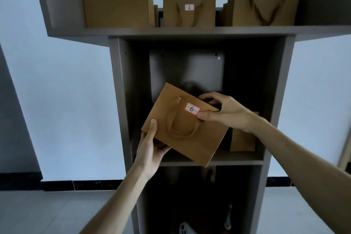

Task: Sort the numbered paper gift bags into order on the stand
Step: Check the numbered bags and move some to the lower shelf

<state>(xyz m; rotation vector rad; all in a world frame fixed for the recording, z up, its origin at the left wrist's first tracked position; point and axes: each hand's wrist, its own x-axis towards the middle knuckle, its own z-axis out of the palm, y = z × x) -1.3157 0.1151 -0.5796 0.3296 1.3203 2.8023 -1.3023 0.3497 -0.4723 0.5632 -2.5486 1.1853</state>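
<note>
A brown paper bag labelled 6 [195,138] is held tilted in front of the stand's middle compartment. My left hand [151,148] grips its lower left corner. My right hand [226,112] pinches its top right edge beside the label. On the top shelf [171,31] stand three brown bags: bag 1 [116,5] at the left, the smaller bag 2 [189,13] in the middle, and bag 4 [266,5] at the right. Another brown bag [242,140] stands on the middle shelf, partly hidden behind my right wrist; its number is not visible.
The grey stand has side walls flaring out at the top and a dark lower compartment [199,205] with a few unclear objects, one of them white [187,229]. A pale wall lies behind, with a dark skirting and grey tiled floor [57,213] below.
</note>
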